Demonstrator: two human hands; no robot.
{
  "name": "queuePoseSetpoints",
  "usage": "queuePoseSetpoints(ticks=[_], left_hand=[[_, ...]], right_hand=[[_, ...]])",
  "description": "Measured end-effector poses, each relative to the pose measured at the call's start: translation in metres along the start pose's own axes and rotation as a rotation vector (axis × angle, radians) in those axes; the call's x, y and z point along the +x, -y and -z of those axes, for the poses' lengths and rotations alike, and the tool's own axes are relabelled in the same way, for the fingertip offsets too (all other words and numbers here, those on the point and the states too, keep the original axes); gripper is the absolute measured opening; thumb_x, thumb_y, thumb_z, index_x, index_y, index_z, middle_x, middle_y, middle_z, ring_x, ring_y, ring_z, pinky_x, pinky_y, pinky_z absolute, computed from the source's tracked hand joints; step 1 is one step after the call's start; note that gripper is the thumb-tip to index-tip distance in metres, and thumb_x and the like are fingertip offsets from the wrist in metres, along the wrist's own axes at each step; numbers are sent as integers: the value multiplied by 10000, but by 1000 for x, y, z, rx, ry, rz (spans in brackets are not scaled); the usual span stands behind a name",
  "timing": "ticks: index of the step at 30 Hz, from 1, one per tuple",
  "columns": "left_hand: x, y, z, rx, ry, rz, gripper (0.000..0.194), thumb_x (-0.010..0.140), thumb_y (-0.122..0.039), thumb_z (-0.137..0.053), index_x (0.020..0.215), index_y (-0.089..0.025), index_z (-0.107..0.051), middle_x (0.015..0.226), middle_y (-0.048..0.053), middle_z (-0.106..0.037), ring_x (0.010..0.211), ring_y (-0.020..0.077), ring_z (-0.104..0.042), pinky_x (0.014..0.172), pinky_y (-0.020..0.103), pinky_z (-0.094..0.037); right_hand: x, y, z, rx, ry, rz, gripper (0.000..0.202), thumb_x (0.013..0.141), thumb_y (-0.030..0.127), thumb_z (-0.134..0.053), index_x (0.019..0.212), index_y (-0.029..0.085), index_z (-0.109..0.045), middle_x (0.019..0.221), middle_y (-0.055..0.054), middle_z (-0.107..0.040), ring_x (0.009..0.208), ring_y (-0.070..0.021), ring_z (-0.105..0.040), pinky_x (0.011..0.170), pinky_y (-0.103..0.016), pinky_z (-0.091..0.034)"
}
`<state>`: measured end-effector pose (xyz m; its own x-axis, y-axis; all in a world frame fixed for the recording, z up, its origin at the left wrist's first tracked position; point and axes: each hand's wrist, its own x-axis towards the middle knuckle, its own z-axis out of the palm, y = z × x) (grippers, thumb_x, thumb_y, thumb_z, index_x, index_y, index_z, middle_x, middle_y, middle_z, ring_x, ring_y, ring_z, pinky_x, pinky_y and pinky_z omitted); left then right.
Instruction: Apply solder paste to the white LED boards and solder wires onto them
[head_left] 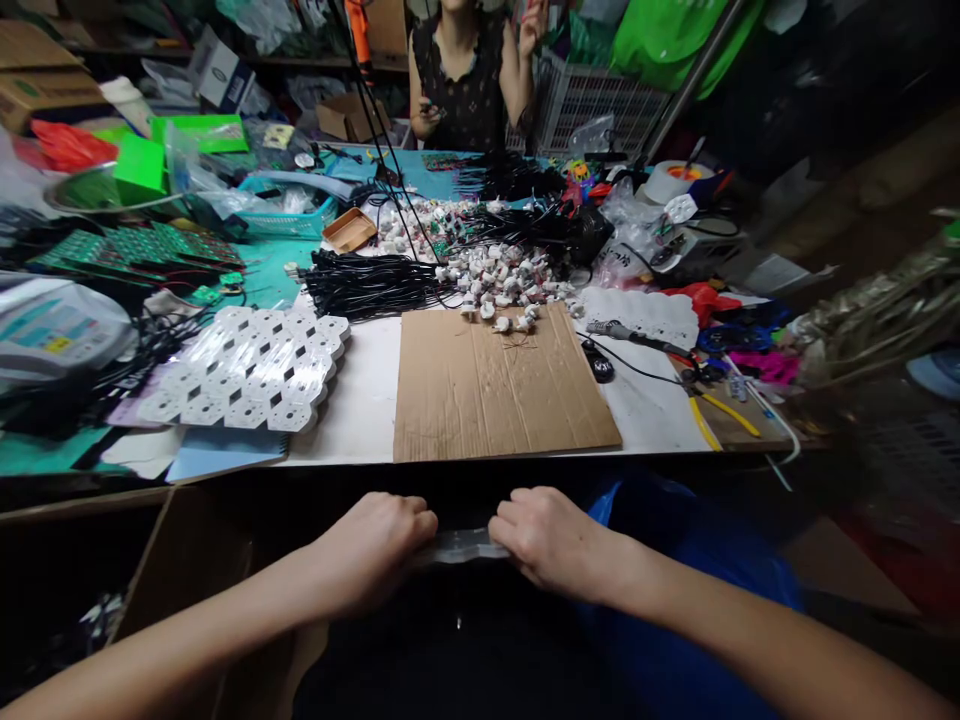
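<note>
My left hand (390, 545) and my right hand (551, 540) are both closed, knuckles up, just in front of the table edge. Between them stretches a pale translucent plastic strip (465, 546), gripped at its two ends; its exact kind cannot be made out. Beyond my hands a brown cardboard sheet (502, 390) lies flat on the white tabletop. A heap of small white parts with wires (510, 275) spills onto its far edge. Left of the cardboard is a stack of white scalloped panels (247, 365), which looks plastic-wrapped.
Bundled black cables (367, 285) lie behind the cardboard. To the right are a soldering iron (637, 335) and yellow-handled pliers (716, 415). Green circuit boards (135, 250) lie at left. Across the table sits another person (461, 90). A blue plastic bag (682, 560) hangs below right.
</note>
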<state>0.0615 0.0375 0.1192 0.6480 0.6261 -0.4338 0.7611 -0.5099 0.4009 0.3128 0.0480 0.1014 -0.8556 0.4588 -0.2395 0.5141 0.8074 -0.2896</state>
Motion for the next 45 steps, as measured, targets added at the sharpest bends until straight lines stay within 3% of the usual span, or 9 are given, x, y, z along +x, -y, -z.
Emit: queuePoseSetpoints(ticks=[7,13,16,27,31,36,41,43,45], left_hand=[[10,13,-7,-502,408,-108,215,683,-288,-755,691,-190,-563,575,-65,-457,500,96,-399,447,241,-259],[27,28,-18,59,-136,-134,160,798,-49,-500,818,-167,-607,801,47,-622,684,169,-562,641,285,-410],[24,27,-21,95,-189,-90,220,828,-29,-438,861,-161,-611,861,67,-639,703,169,-573,665,287,-429],[43,49,-25,-1090,676,102,426,563,-383,-848,908,-192,-685,734,-5,-673,631,168,-613,578,264,-492],[47,54,-30,-907,438,92,341,582,-350,-809,848,-185,-672,697,-39,-617,601,126,-548,553,220,-418],[54,60,12,-328,-70,46,99,715,-263,-653,775,-184,-652,650,-32,-572,632,128,-520,576,235,-316],[97,98,39,-285,-70,127,233,687,-342,-682,855,-181,-671,696,-26,-615,673,143,-567,606,232,-362],[110,113,40,-281,-46,120,333,653,-346,-715,932,-168,-681,783,-10,-646,744,161,-598,646,234,-401],[117,121,39,-213,-105,99,480,638,-333,-740,1080,-157,-672,979,45,-669,867,194,-625,734,258,-449]], right_hand=[[-1,-8,-12,579,176,42,277,829,367,-756,678,159,-653,547,56,-539,480,-71,-459,492,-198,-298],[16,-25,-17,109,-132,-102,78,806,113,-617,814,154,-683,768,-50,-681,692,-165,-578,611,-261,-371],[19,-25,-17,48,-141,-114,132,799,87,-599,874,135,-696,828,-77,-699,739,-182,-590,642,-274,-391],[32,-48,-23,1213,560,-228,401,607,480,-805,836,162,-724,677,37,-661,600,-120,-568,527,-198,-392],[41,-55,-28,903,395,-228,323,650,448,-819,757,158,-724,595,50,-607,581,-111,-540,525,-198,-340],[51,-86,-3,434,-68,-225,240,748,365,-828,820,171,-707,730,19,-643,704,-139,-589,603,-212,-355],[49,-78,4,106,-608,-366,351,879,278,-710,1200,158,-632,1149,-155,-628,1076,-287,-553,938,-443,-410],[35,-50,-6,242,-596,-193,351,892,370,-684,1175,166,-644,1143,-150,-619,1082,-293,-547,964,-461,-416],[16,-23,-19,499,-252,147,370,883,332,-682,1231,219,-633,1120,-85,-635,1022,-224,-594,932,-364,-465]])
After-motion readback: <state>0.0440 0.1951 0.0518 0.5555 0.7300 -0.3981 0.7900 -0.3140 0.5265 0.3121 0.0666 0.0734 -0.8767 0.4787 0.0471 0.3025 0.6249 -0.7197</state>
